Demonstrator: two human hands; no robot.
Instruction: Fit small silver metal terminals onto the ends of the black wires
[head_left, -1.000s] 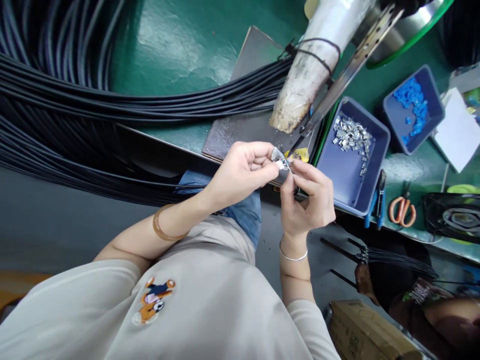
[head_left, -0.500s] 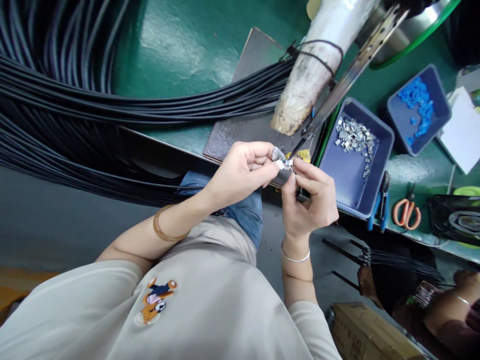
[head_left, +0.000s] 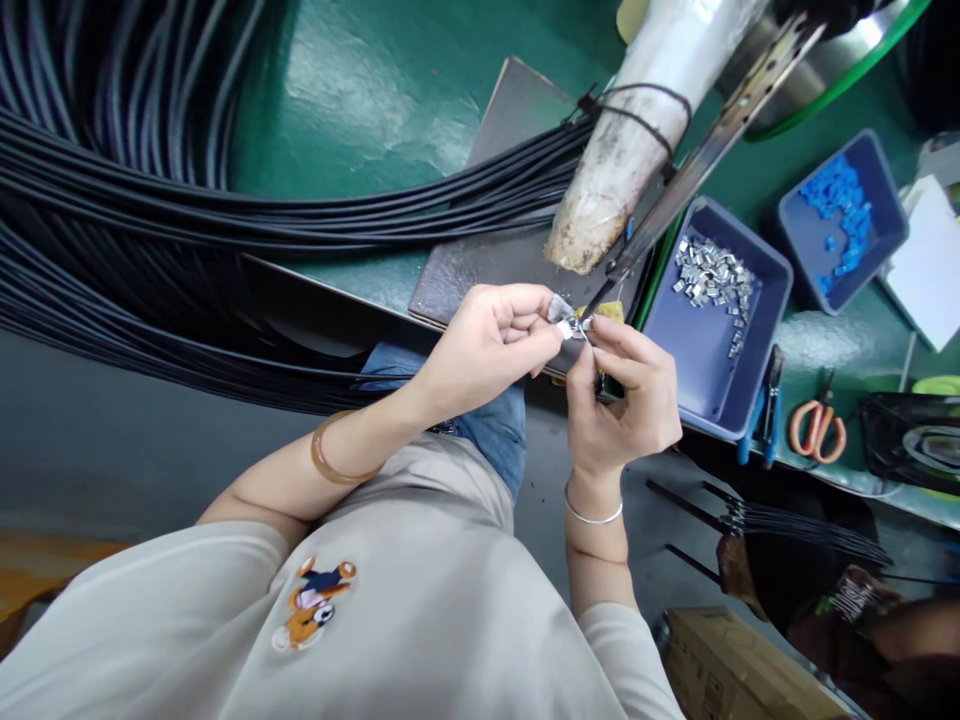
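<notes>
My left hand (head_left: 487, 345) and my right hand (head_left: 622, 395) meet just in front of the green bench edge. Both pinch a small silver metal clip (head_left: 571, 326) between fingertips, with the end of a thin black cable held at the same spot. A thick bundle of black cables (head_left: 225, 215) sweeps in from the left toward a wrapped white post (head_left: 637, 140). A dark plate (head_left: 487, 260) lies on the bench beyond my hands.
A blue bin with several silver clips (head_left: 712, 310) stands right of my hands; another bin with blue pieces (head_left: 840, 215) sits farther right. Blue-handled pliers (head_left: 761, 410) and orange scissors (head_left: 817, 430) lie near the bench edge. A cardboard box (head_left: 735, 665) is on the floor.
The hands stay together at the clip; the fingertips shift slightly around it. Another person's hand seen at the lower right half a second ago has moved out of that spot.
</notes>
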